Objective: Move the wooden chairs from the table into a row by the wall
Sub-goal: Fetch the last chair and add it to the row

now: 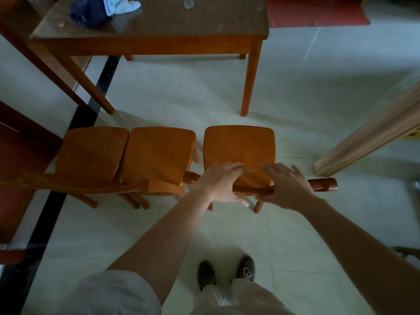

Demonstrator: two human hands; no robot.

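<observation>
On the tiled floor, third chair [238, 148] is set right of two others, seat toward table [145, 39] | top rail runs left-right | left hand [218, 185], right hand [286, 187] are spread open, palms down over the rail

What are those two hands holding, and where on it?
Both hands are on the rightmost wooden chair, at its backrest's top rail. The left hand and right hand lie with fingers spread over the rail; a closed grip cannot be confirmed.
</observation>
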